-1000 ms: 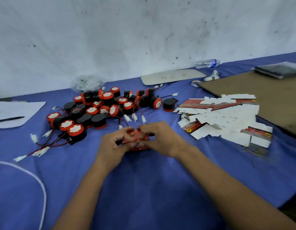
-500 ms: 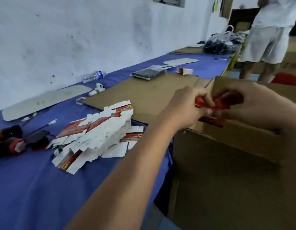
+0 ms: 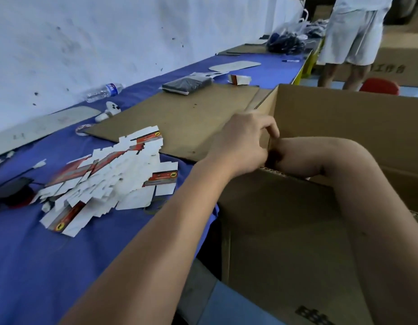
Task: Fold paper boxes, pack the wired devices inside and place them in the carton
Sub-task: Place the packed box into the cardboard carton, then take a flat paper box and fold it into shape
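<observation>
The open brown carton (image 3: 344, 118) stands at the table's right end. My right forearm bends over its near wall and reaches down inside; the hand itself is hidden below the rim. My left hand (image 3: 245, 139) hovers at the carton's near left corner with loosely curled fingers and nothing visible in it. The folded red box cannot be seen. A heap of flat white-and-red paper boxes (image 3: 105, 184) lies on the blue tablecloth. A black-and-red wired device (image 3: 13, 193) shows at the left edge.
A brown cardboard sheet (image 3: 180, 118) lies beyond the heap, with a black packet (image 3: 187, 84) and a small box (image 3: 239, 79) past it. A water bottle (image 3: 103, 91) lies by the wall. A person in white (image 3: 351, 38) stands at the far end beside a red stool (image 3: 379, 86).
The view swung right from the device pile to the carton. Both hands carried the red box over its rim; now the right arm has dropped inside and the box is out of sight.
</observation>
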### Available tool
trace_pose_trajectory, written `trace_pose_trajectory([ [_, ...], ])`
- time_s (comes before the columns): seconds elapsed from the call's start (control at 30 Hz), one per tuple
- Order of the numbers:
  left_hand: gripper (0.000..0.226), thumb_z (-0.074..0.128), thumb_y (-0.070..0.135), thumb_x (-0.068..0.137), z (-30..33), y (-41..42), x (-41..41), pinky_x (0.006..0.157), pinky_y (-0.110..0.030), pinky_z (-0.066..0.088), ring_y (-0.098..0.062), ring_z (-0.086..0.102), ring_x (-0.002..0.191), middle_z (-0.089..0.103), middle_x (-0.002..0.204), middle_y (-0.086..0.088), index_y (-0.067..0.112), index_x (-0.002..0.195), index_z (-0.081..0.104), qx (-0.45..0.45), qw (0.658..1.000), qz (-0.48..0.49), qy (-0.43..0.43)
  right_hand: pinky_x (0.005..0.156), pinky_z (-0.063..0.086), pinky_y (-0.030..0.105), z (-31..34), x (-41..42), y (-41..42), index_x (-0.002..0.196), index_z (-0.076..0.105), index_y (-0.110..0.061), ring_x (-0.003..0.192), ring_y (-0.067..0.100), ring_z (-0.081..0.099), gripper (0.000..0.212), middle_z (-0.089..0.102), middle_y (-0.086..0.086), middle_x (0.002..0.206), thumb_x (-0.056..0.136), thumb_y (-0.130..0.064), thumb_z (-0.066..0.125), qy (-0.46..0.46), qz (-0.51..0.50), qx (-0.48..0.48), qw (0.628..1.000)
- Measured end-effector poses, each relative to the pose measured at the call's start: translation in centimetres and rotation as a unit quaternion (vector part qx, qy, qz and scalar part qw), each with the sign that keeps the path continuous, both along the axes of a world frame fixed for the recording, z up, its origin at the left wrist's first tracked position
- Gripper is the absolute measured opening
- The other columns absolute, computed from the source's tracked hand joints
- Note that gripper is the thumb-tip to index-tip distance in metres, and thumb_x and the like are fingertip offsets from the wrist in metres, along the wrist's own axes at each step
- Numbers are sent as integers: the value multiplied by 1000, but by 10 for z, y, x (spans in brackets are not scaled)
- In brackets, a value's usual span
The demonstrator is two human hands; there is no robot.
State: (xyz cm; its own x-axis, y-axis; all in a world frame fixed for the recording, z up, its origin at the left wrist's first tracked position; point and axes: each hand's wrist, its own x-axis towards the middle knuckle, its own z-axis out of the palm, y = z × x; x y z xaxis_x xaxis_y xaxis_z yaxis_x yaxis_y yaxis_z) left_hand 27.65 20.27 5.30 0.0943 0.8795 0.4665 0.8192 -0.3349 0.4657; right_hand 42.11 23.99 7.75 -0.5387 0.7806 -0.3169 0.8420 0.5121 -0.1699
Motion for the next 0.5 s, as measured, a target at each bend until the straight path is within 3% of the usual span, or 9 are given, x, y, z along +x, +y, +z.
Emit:
trace_pose_trajectory([
  [0.13, 5, 74, 15, 81, -16, -30, -41, 83, -42, 54, -19, 61, 101, 69, 100, 0, 16, 86, 73, 194, 977, 74, -40, 71, 56, 28, 11, -6, -15, 102, 70, -27, 87, 15, 68, 11, 71, -2, 98, 100, -28, 60, 66, -23, -2, 998],
  [0.2, 4, 70, 12, 83, -25, -48, -74, 83, -44, 53, -23, 61, 100, 68, 97, -3, 12, 85, 73, 214, 963, 146, -77, 65, 55, 26, 14, -16, -23, 106, 70, -23, 84, 15, 67, 11, 69, -1, 98, 97, -27, 65, 145, -59, 88, 984],
  [0.3, 10, 64, 15, 87, -37, -80, -124, 88, -44, 53, -26, 61, 103, 67, 100, -4, 11, 89, 73, 231, 933, 257, -101, 66, 57, 32, 18, -62, -43, 97, 73, -22, 79, 15, 68, 7, 70, -5, 89, 93, -20, 68, 366, -55, 238, 898],
  [0.37, 15, 59, 10, 86, -45, -104, -154, 92, -37, 49, -30, 59, 103, 66, 101, -6, 10, 94, 72, 262, 903, 328, -88, 67, 58, 35, 18, -116, -60, 89, 73, -18, 74, 15, 70, 8, 72, -4, 81, 90, -17, 65, 463, 5, 192, 865],
  [0.43, 24, 54, 5, 82, -56, -125, -184, 90, -31, 38, -35, 56, 105, 65, 105, -12, 8, 101, 70, 252, 870, 414, -92, 67, 53, 29, 7, -174, -75, 86, 74, -17, 74, 13, 68, 9, 71, -4, 79, 88, -16, 64, 437, 80, 137, 885],
  [0.5, 39, 52, 1, 81, -66, -143, -217, 96, -34, 33, -39, 52, 115, 64, 117, -17, 9, 115, 69, 151, 837, 511, -127, 73, 51, 29, -10, -233, -84, 92, 74, -19, 85, 16, 65, 11, 71, -2, 89, 88, -21, 64, 364, 152, 155, 906],
])
